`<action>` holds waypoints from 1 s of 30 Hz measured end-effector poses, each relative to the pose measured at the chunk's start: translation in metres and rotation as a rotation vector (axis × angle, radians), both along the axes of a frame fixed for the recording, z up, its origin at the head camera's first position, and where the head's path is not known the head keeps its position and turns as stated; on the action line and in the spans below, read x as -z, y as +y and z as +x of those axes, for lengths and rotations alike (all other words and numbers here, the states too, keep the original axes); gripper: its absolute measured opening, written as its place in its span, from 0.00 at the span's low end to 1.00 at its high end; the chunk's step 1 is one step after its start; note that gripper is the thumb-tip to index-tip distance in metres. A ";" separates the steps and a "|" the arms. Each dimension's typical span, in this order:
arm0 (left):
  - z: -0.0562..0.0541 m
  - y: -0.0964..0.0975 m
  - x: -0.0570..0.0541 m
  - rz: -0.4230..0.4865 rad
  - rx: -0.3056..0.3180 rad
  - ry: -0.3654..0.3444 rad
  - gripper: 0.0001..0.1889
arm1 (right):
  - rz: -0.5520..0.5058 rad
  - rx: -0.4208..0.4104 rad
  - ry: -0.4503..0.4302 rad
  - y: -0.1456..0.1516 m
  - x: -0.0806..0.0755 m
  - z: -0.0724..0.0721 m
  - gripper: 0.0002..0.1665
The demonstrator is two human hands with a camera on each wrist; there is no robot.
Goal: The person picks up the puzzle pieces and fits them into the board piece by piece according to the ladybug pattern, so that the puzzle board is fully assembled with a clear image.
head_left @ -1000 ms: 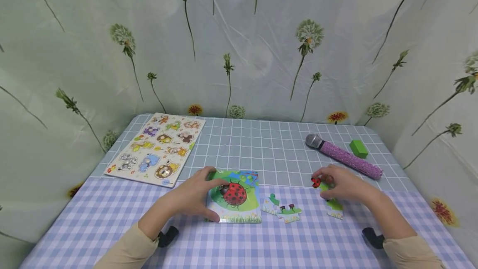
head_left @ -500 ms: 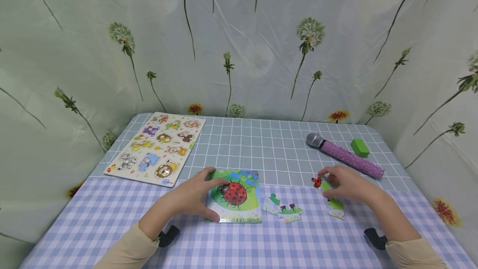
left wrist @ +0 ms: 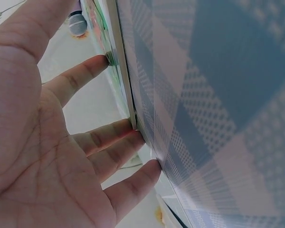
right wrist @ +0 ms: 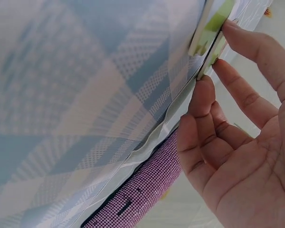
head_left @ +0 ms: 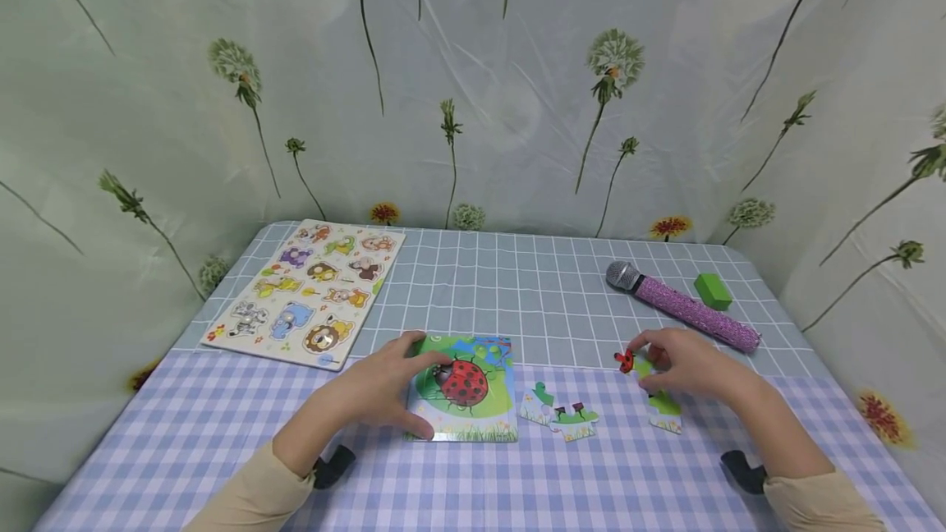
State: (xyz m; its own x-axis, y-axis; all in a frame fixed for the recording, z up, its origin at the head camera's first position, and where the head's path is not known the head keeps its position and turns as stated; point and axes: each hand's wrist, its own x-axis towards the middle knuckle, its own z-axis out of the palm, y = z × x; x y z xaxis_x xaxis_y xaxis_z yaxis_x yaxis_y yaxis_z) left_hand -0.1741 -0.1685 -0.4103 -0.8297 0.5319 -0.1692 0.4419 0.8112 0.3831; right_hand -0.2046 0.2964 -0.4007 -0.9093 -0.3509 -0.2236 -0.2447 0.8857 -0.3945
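My left hand (head_left: 384, 380) rests spread over the left side of a ladybug puzzle board (head_left: 473, 429). One fingertip touches its face, the thumb lies at its near edge, and other fingertips meet the board's side in the left wrist view. Thumb and fingers of my right hand (head_left: 683, 364) pinch a small green puzzle piece (head_left: 641, 367) with a red-and-black spotted patch, close to the tabletop. Just nearer lies another green puzzle piece (head_left: 665, 419), partly under the hand. Between board and right hand are two grassy puzzle pieces (head_left: 538, 405).
A wooden animal peg puzzle (head_left: 310, 290) lies at the back left. At the back right are a microphone with a sparkly pink handle (head_left: 695, 312) and a green block (head_left: 713, 291). A floral curtain (head_left: 517, 105) stands behind the table.
My right hand has shifted very slightly right, and the spotted piece has turned a little within its fingers. My left hand has stayed on the board.
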 end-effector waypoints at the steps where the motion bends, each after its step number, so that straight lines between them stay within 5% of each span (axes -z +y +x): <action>1: 0.000 0.000 0.000 -0.001 -0.001 0.001 0.52 | -0.001 -0.009 0.004 0.000 0.000 0.000 0.28; 15: -0.001 0.001 0.001 -0.015 -0.010 -0.005 0.52 | -0.039 -0.058 0.006 -0.010 0.002 -0.005 0.29; 30: 0.004 0.003 -0.004 -0.024 -0.021 0.000 0.53 | -0.079 -0.142 0.100 -0.050 -0.010 -0.006 0.28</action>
State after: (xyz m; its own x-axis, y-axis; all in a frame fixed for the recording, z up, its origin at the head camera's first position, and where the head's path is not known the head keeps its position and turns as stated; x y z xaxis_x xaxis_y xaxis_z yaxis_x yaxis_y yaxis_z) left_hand -0.1702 -0.1654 -0.4064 -0.8405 0.5102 -0.1822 0.4247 0.8293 0.3632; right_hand -0.2104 0.2463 -0.3907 -0.8658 -0.4900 -0.1012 -0.4064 0.8067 -0.4291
